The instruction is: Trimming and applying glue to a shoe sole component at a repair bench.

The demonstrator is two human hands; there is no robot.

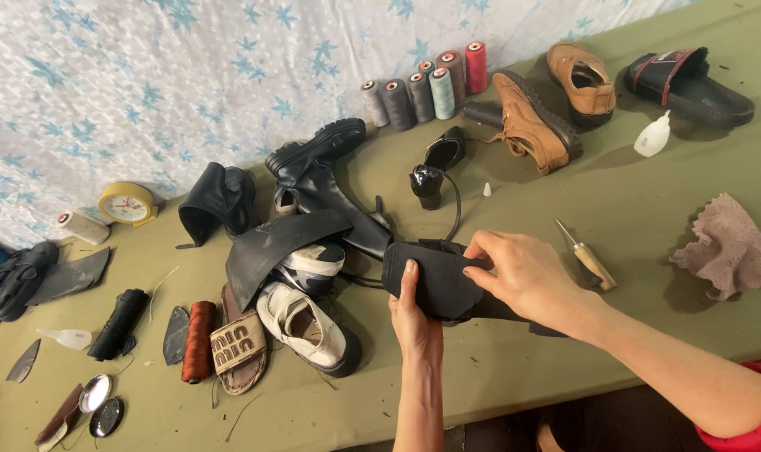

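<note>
A: What do the hands have?

B: Both are on a black shoe piece [435,280], held just above the green table [632,218], right beside the pile of shoes. The left hand [414,322] grips it from below, thumb pressed flat on its face. The right hand [523,276] comes over the top edge, fingers curled and pinching that edge.

A: How would it handle?

B: It looks soft and floppy, like felt or thin leather, and light. It likely bends if held at one corner, so a two-handed hold at opposite edges suits it. Matte surface, probably not slippery.

A: What is near the piece?

B: Just right of it lies an awl [587,259] with a wooden handle. Further right sits a pink rag [726,247]. Left of it is a white sneaker [307,328], with a black boot [330,180] behind that. Well behind the piece stand thread spools [431,88], tan boots [556,100] and a small glue bottle [653,136]. Far left of it, a yellow clock [128,203] stands by the wall.

A: Anything hidden?

B: The piece's underside and its far end under the right wrist cannot be seen.
</note>
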